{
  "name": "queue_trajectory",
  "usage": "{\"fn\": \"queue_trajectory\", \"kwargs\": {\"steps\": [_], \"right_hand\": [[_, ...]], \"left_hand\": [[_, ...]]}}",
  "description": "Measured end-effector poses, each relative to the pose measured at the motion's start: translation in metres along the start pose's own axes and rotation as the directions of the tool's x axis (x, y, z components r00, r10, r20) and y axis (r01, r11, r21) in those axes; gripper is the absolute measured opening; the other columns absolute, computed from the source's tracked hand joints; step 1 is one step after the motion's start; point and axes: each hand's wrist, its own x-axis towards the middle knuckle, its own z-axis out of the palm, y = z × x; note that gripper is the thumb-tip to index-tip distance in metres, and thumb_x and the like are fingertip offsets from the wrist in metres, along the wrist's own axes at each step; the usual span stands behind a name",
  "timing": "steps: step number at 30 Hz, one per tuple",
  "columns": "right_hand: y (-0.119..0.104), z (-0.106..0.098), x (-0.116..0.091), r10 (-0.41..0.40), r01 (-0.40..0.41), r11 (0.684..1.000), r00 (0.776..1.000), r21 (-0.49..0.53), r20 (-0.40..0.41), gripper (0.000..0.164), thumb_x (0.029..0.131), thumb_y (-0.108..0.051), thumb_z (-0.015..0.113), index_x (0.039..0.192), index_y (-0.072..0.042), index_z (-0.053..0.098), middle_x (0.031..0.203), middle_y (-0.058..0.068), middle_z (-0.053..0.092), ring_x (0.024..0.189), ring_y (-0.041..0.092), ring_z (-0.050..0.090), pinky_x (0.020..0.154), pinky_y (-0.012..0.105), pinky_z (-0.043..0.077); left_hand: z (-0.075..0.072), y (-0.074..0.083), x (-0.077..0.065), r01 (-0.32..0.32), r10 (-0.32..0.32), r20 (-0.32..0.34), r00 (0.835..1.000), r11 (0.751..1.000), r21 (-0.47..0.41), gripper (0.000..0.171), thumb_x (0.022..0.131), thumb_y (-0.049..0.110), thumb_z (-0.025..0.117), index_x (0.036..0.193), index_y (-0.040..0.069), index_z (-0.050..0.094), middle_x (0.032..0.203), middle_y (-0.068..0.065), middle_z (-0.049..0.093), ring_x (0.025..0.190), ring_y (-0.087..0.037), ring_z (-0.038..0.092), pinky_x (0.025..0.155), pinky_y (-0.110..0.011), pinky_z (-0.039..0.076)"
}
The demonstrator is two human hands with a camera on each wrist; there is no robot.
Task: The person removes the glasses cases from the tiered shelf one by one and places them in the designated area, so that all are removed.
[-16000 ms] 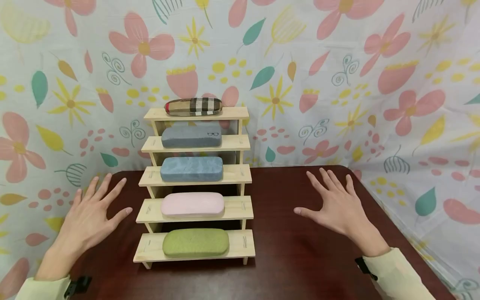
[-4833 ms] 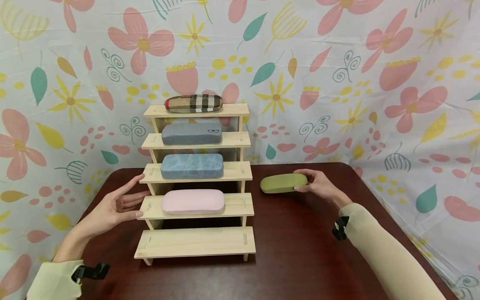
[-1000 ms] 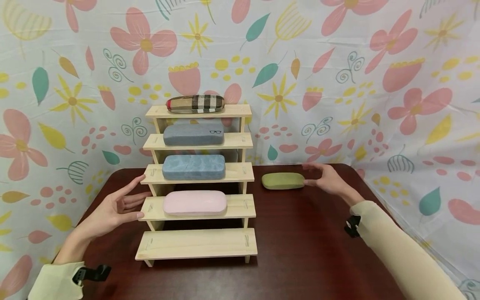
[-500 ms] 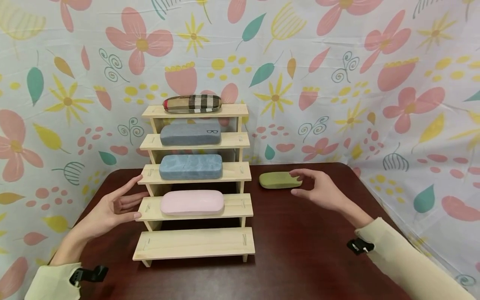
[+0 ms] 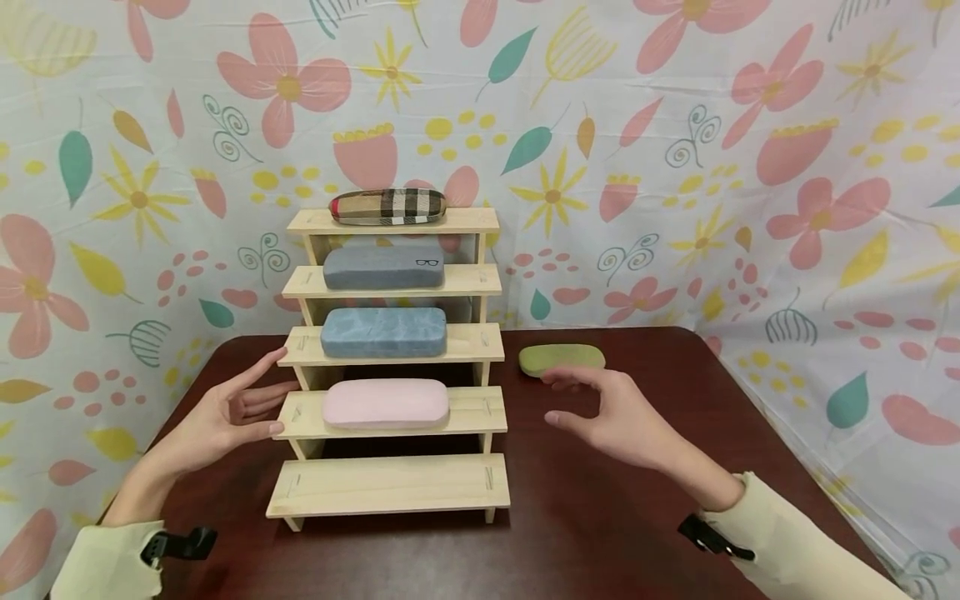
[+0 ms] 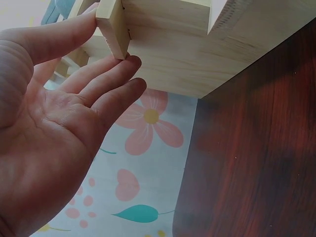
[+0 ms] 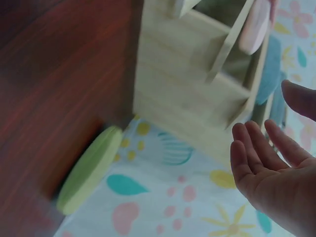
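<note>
A stepped wooden display rack (image 5: 390, 493) stands on the table. My left hand (image 5: 206, 425) is at its left side; in the left wrist view the thumb and fingers (image 6: 116, 66) pinch the end of one step board. On the upper steps lie a pink glasses case (image 5: 386, 403), a blue case (image 5: 384, 332), a grey case (image 5: 384, 267) and a plaid case (image 5: 387, 206). A green glasses case (image 5: 561, 358) lies on the table right of the rack. My right hand (image 5: 622, 417) hovers in front of it, fingers loosely bent, holding nothing.
The dark red-brown table (image 5: 615, 525) extends to the right and front of the rack. A flower-printed cloth (image 5: 675, 167) hangs behind and at both sides. The lowest step bears no case.
The green case has gone from the lowest step to the table at right. My right hand has let go of it and drawn toward the front left. My left hand has come to the rack.
</note>
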Motion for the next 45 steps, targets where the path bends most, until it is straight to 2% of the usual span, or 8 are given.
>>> {"fn": "queue_trajectory", "kwargs": {"steps": [5, 11, 19, 25, 30, 39, 45], "right_hand": [[-0.02, 0.011, 0.001, -0.029, 0.029, 0.999, 1.0, 0.037, -0.002, 0.047, 0.088, -0.015, 0.089, 0.131, -0.018, 0.072, 0.122, -0.009, 0.071, 0.114, 0.018, 0.068, 0.097, 0.041, 0.054], [-0.038, 0.028, 0.012, -0.116, 0.116, 0.99, 0.993, 0.075, -0.001, 0.048, 0.087, -0.013, 0.089, 0.132, -0.012, 0.072, 0.123, -0.003, 0.073, 0.112, 0.02, 0.069, 0.096, 0.041, 0.055], [-0.047, 0.057, 0.035, -0.178, 0.17, 0.98, 0.981, 0.107, 0.072, 0.055, 0.09, -0.018, 0.087, 0.14, -0.006, 0.066, 0.137, 0.004, 0.068, 0.129, 0.023, 0.062, 0.105, 0.047, 0.052], [-0.046, 0.076, 0.048, -0.144, 0.133, 0.986, 0.984, 0.103, 0.103, 0.064, 0.088, -0.02, 0.089, 0.143, -0.003, 0.063, 0.14, 0.012, 0.066, 0.131, 0.025, 0.061, 0.105, 0.048, 0.051], [-0.043, 0.089, 0.056, -0.134, 0.121, 0.986, 0.985, 0.116, 0.11, 0.068, 0.084, -0.017, 0.092, 0.143, -0.002, 0.062, 0.14, 0.012, 0.066, 0.132, 0.024, 0.06, 0.107, 0.046, 0.05], [-0.042, 0.103, 0.066, -0.091, 0.077, 0.989, 0.99, 0.122, 0.106, 0.069, 0.082, -0.02, 0.094, 0.142, -0.006, 0.065, 0.139, 0.006, 0.067, 0.129, 0.018, 0.062, 0.104, 0.041, 0.052], [-0.044, 0.109, 0.07, -0.05, 0.035, 0.99, 0.993, 0.137, 0.105, 0.069, 0.08, -0.022, 0.096, 0.141, -0.009, 0.066, 0.136, 0.004, 0.068, 0.123, 0.015, 0.064, 0.099, 0.04, 0.054]], "left_hand": [[-0.001, 0.0, 0.001, 0.009, -0.009, 0.005, 1.0, 1.0, -0.001, 0.098, 0.093, -0.018, 0.068, 0.17, 0.009, 0.015, 0.171, 0.013, 0.027, 0.139, -0.005, 0.051, 0.086, -0.033, 0.062], [-0.001, 0.0, 0.001, 0.001, -0.001, 0.012, 1.0, 1.0, -0.011, 0.098, 0.093, -0.019, 0.067, 0.17, 0.009, 0.013, 0.172, 0.013, 0.025, 0.14, -0.005, 0.05, 0.086, -0.033, 0.061], [0.0, 0.0, 0.0, 0.001, -0.001, 0.008, 1.0, 1.0, -0.019, 0.098, 0.093, -0.019, 0.066, 0.17, 0.009, 0.012, 0.172, 0.014, 0.025, 0.14, -0.005, 0.05, 0.087, -0.033, 0.061], [0.0, 0.002, 0.001, 0.001, 0.0, 0.005, 1.0, 1.0, -0.01, 0.098, 0.094, -0.019, 0.067, 0.171, 0.009, 0.013, 0.172, 0.013, 0.024, 0.14, -0.005, 0.05, 0.087, -0.032, 0.061], [0.0, 0.0, 0.001, -0.012, 0.012, 0.02, 1.0, 1.0, -0.028, 0.098, 0.093, -0.021, 0.066, 0.17, 0.007, 0.012, 0.172, 0.013, 0.025, 0.14, -0.005, 0.05, 0.087, -0.033, 0.061], [0.0, -0.002, 0.002, -0.035, 0.035, 0.011, 0.999, 0.999, -0.015, 0.098, 0.091, -0.022, 0.066, 0.17, 0.005, 0.015, 0.171, 0.011, 0.028, 0.139, -0.009, 0.053, 0.086, -0.033, 0.061], [0.0, -0.002, 0.001, -0.025, 0.026, 0.014, 1.0, 0.999, -0.034, 0.098, 0.092, -0.022, 0.066, 0.17, 0.007, 0.014, 0.167, 0.015, 0.034, 0.139, -0.009, 0.053, 0.086, -0.034, 0.062]]}}
